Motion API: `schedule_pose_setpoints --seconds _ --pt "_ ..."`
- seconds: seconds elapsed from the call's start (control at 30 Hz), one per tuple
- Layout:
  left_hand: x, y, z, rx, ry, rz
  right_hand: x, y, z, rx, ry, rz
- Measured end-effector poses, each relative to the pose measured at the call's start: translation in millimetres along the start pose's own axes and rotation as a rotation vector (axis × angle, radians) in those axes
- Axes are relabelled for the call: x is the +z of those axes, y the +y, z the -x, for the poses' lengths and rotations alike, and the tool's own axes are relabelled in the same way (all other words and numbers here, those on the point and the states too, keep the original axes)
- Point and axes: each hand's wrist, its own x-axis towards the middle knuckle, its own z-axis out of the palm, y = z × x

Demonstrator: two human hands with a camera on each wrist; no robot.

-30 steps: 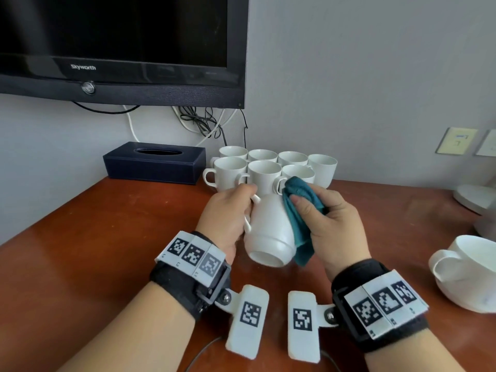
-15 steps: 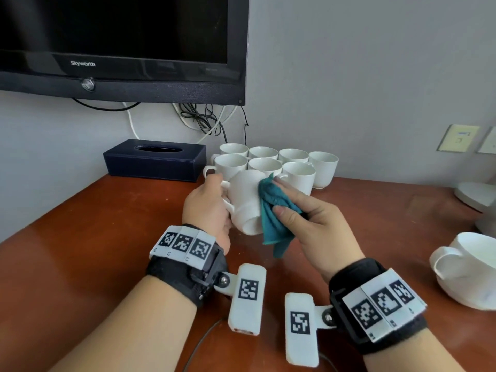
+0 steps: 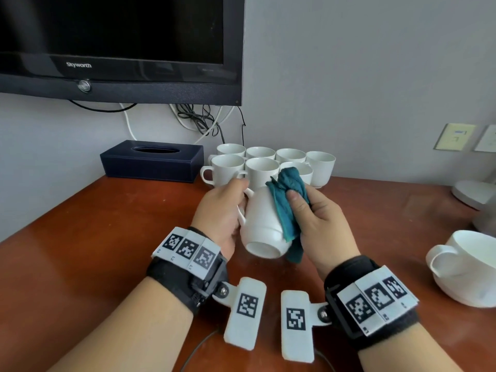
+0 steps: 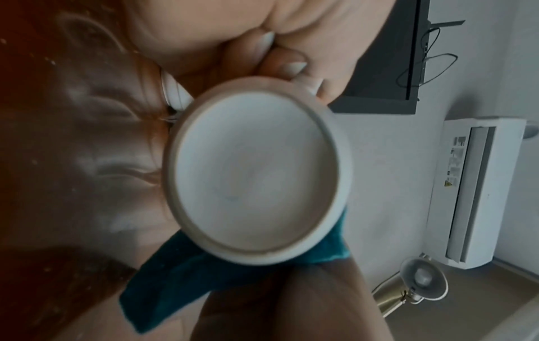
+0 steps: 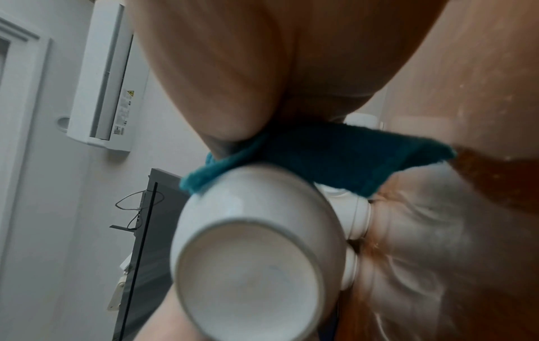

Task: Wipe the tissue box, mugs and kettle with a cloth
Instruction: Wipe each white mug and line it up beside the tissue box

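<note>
Left hand: my left hand [image 3: 218,218] has its fingers [image 4: 287,62] curled through the handle of a glossy white mug [image 3: 261,224], tipped so its round foot faces me.
Right hand: my right hand [image 3: 319,221] pinches a fuzzy teal cloth [image 3: 285,202] against the mug's smooth side.
Mugs: 7 more white mugs [image 3: 261,167] stand clustered by the wall.
Tissue box: dark blue tissue box [image 3: 151,161], rectangular with an oval slot, just left of them.
Tabletop: reddish polished wood tabletop [image 3: 80,251].
</note>
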Motion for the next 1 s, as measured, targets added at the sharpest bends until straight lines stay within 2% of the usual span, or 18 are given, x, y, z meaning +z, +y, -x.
schedule_pose_setpoints --seconds 0.2,0.37,0.5,0.6,0.67,0.8,0.87,1.0 --pt "-6.7 0.3 -4.2 0.025 0.155 0.099 1.4 5.0 -1.1 0.002 -0.1 0.057" --pt "-10.6 5.8 -10.7 -0.039 0.284 0.21 6.2 -1.2 1.3 0.008 -0.239 0.061" --pt "-7.2 3.8 -3.3 0.01 0.223 0.154 9.3 -0.2 2.3 -0.007 -0.261 0.09" --pt "-1.8 2.4 1.5 0.071 0.089 0.035 9.3 1.9 0.1 -0.032 -0.216 0.112" --pt "3.5 3.9 4.5 0.063 0.01 0.011 7.1 3.6 -1.7 -0.039 -0.186 0.078" --pt "6.2 0.7 4.7 0.004 -0.063 0.002 2.4 4.8 -2.1 0.044 -0.08 -0.016" --pt "3.6 -1.5 1.2 -0.046 -0.042 0.005 1.4 3.1 -1.5 0.061 -0.032 0.014" --pt "-2.5 -3.1 -3.0 -0.213 -0.057 0.096 -0.6 3.0 -1.6 0.103 -0.036 0.023"
